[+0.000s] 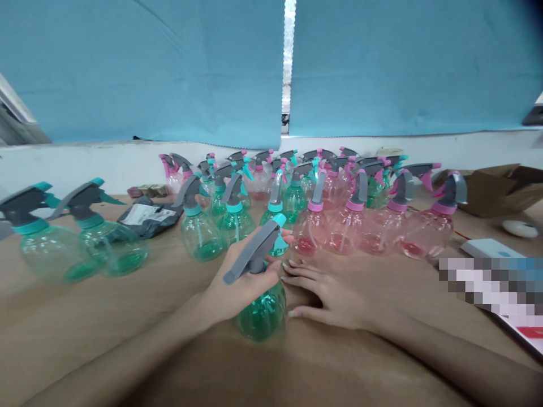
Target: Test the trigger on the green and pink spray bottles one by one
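My left hand (237, 282) is wrapped round the neck of a green spray bottle (262, 314) with a grey and teal trigger head, near the front of the table. Its ribbed round body shows below my fingers. Just right of that bottle, my right hand (328, 294) rests low over the tabletop, fingers stretched out and apart, holding nothing. Beyond my hands, a row of pink spray bottles (341, 234) stands at centre right. Green spray bottles (203, 240) stand upright at centre left, and two more green bottles (114, 251) are farther left.
Several more pink and green bottles crowd the back, near the white wall (85, 167). A dark plastic package (148, 217) lies at left. On the right are a brown cardboard box (496, 189), a white mouse (520, 228) and a small white box (492, 249). Blue curtains (169, 73) hang behind.
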{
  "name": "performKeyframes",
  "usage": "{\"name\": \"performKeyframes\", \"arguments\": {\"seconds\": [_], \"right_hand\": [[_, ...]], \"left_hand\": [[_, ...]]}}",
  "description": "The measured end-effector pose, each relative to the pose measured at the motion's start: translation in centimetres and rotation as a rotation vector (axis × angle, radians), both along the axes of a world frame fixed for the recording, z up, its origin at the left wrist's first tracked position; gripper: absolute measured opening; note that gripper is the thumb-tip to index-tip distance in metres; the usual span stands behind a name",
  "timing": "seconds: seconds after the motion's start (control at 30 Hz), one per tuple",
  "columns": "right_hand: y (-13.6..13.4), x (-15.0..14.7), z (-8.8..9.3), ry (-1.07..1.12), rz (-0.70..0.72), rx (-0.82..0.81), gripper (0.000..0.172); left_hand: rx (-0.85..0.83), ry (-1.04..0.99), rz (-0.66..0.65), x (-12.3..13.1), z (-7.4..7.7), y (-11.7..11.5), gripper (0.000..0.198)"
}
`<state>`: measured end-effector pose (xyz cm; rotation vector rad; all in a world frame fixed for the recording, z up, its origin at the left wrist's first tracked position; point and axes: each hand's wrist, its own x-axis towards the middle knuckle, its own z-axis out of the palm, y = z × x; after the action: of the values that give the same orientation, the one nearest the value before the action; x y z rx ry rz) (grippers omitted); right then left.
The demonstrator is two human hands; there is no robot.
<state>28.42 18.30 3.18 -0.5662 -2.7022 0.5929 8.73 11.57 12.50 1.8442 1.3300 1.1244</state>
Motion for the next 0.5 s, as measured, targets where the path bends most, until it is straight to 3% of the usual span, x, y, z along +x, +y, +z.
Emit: {"name": "performKeyframes", "arguments": {"seconds": [0.33,0.5], "right_hand": [[0.05,-0.02,0.17,-0.038,0.007,0.009,0.069],[0.05,0.00,0.14,-0.029,-0.001,-0.008,0.069]], "left_hand": [[-0.009,0.070,0.086,0.29,0.57,-0.90,0.048],[0.024,0.085,0.085,0.17,0.64,-0.91,0.039]]}}
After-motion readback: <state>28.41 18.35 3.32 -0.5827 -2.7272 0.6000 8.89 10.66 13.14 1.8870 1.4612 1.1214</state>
